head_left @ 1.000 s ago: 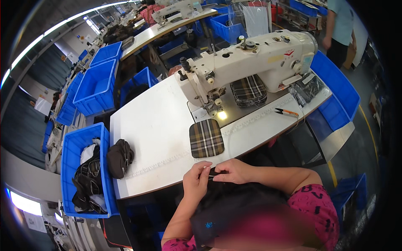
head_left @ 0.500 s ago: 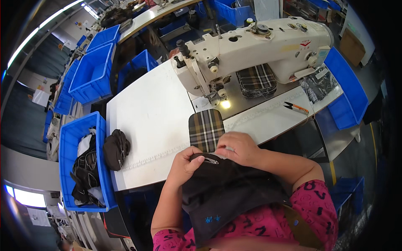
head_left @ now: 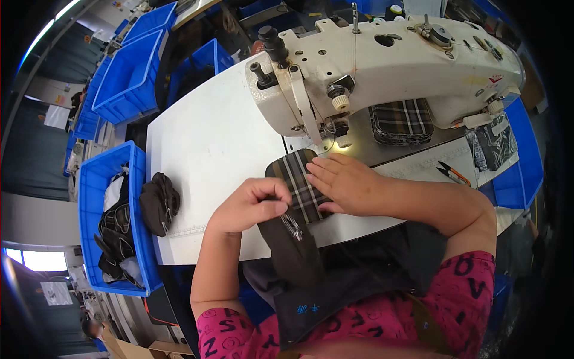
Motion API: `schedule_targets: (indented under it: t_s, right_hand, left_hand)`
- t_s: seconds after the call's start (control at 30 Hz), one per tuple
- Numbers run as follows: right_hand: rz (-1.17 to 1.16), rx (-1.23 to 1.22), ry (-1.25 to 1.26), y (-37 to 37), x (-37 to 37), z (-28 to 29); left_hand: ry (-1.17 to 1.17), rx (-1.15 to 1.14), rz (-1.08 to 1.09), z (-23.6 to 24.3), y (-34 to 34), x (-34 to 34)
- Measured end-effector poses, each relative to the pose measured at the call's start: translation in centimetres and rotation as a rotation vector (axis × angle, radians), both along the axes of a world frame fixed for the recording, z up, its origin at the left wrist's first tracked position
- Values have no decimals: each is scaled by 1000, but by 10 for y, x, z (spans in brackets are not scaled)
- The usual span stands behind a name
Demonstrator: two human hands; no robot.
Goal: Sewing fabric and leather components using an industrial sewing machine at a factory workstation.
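Dark zippered piece (head_left: 291, 257) with plaid panel (head_left: 304, 188): centre of the frame.

White sewing table (head_left: 203, 143), mid-frame. Sewing machine (head_left: 371, 66), upper right, the panel lying just short of its head. Right hand (head_left: 353, 185), centre: palm down, fingers extended over the panel's right side. Left hand (head_left: 254, 206), left of centre: thumb and curled fingers pinching the piece's upper end. Metal zip (head_left: 292, 227), smallest entry: slants down the piece. Step in hand, as I judge it remotely: placing piece against panel; the next move calls for a flat panel and a steady left pinch. I cannot tell whether the fabrics touch.
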State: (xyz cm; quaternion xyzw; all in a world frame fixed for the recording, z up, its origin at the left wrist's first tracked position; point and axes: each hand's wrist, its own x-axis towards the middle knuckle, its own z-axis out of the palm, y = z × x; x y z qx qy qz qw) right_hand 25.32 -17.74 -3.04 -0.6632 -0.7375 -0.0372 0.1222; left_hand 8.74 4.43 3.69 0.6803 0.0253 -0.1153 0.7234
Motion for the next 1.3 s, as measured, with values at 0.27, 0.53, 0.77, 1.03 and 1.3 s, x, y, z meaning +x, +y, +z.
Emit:
schedule_targets:
  t_s: [0.27,0.53,0.77,1.03,1.3]
  right_hand:
    - [146,105,-69,7,6,-11]
    - [151,374,-84,4,19,-13]
    - [142,583,-159,5,4,-10]
    - [160,389,-222,-5,-3,-10]
    - [112,387,-210,-3,2,-10]
  left_hand:
    - [-50,750,140,-43,12,75]
    - [-163,974,135,-55,6,73]
    - [-180,1129,149,-53,-2,72]
    - [-236,1139,179,-41,-14,74]
    - [-354,1234,225,-52,-12,78]
